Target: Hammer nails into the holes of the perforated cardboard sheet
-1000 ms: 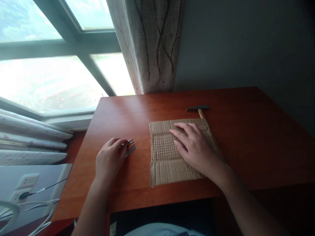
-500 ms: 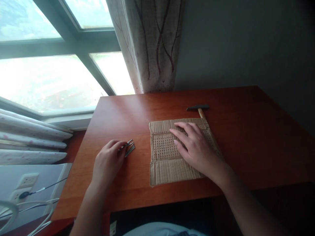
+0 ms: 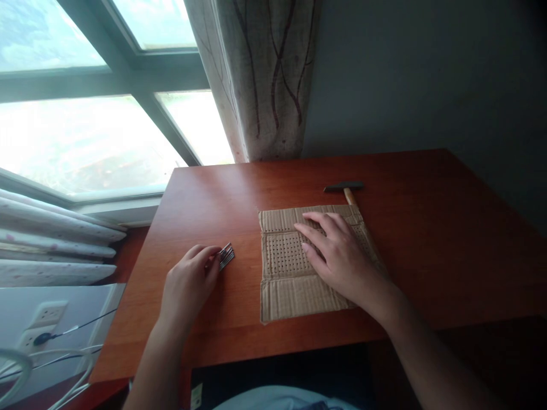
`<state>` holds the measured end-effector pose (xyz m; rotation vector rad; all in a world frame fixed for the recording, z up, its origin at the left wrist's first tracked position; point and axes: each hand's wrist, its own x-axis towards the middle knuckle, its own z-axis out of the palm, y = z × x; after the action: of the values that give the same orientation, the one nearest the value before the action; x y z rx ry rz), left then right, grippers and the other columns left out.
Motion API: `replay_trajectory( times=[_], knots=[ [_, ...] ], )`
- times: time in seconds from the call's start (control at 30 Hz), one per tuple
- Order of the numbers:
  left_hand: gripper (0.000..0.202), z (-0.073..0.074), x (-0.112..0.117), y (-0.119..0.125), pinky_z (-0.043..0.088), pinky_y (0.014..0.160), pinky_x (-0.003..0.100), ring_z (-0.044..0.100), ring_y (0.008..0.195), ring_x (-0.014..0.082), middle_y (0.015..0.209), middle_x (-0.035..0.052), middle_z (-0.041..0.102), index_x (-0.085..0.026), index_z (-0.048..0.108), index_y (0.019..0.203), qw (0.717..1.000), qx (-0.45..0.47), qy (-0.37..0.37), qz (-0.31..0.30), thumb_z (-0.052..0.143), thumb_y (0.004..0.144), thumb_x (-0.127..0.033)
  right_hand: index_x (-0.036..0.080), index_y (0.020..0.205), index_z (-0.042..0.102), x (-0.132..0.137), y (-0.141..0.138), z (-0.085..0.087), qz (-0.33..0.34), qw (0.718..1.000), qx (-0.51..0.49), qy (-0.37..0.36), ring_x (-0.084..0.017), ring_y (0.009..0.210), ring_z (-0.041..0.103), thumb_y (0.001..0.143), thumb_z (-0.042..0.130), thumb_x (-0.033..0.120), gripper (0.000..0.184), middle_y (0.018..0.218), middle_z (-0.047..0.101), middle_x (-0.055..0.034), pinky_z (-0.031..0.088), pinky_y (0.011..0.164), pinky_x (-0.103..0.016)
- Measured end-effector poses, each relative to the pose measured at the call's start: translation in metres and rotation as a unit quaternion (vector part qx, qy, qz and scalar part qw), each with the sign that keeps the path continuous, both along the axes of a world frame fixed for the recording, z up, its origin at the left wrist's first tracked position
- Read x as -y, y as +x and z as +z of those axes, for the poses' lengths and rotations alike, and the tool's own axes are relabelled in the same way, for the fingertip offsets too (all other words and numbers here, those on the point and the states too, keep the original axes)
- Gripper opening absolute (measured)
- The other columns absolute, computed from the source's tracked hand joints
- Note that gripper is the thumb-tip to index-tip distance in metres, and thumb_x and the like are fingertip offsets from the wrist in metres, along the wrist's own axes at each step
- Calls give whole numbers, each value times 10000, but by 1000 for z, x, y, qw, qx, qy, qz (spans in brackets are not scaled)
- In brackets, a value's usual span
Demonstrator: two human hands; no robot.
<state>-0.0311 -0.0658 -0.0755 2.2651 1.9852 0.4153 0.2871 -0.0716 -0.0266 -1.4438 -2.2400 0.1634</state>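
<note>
Left hand is at the thin silvery metal rods, can't really tell if it's pinching any. Right hand, fingers loosely spread, is on the flat brown hole-dotted cardboard to their right.

A reddish-brown wooden table is catching daylight toward its far left corner, where a pale sheen is spreading over the grain. Near the middle, a corrugated cardboard sheet is lying across the top, creases dividing it into panels and rows of small holes dotting the central one. Just beyond, a hammer is resting with its dark metal head set crosswise, its pale wooden handle disappearing at the cardboard's far edge. To the left, apart from the sheet, several slim metal rods are bunching close together, partly hidden, slanting toward the far right.
</note>
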Motion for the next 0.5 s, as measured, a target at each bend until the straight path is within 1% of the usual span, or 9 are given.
replay_trajectory(
  times=[0.07,0.13,0.27,0.37,0.5],
  knots=[
    [298,0,-7,2,473,657,298,712,786,199,1072,46,742,-227,727,1091,1000,3,4,-20,494,979,-376,165,1331,680,0,0,1,0,1000,2,-1,-310,1242,534,1016,504,212,364,1360,622,-133,494,1076,-518],
    [309,0,-17,6,488,698,297,712,822,203,1084,59,733,-218,727,1091,999,12,3,-52,490,987,-387,161,1328,680,0,0,1,1,1000,3,2,-306,1240,535,1017,502,211,362,1356,623,-134,490,1083,-513],
    [323,0,-32,14,500,737,301,695,834,198,1074,68,718,-221,738,1041,995,12,-1,-101,460,1006,-380,160,1333,676,0,-1,1,0,1000,3,4,-305,1241,530,1015,504,209,365,1361,619,-133,486,1088,-512],
    [313,3,-34,17,502,732,307,682,815,195,1058,67,715,-226,741,1010,994,7,-7,-109,456,998,-353,167,1334,674,0,0,0,-1,1000,0,-2,-304,1245,529,1018,502,215,363,1365,616,-130,487,1088,-514],
    [328,5,-29,14,503,709,305,680,792,195,1011,71,719,-215,740,972,995,2,-5,-95,444,992,-356,181,1346,663,0,0,0,-1,1000,-2,-10,-304,1259,526,1014,507,214,369,1373,609,-128,485,1090,-518]
  ],
)
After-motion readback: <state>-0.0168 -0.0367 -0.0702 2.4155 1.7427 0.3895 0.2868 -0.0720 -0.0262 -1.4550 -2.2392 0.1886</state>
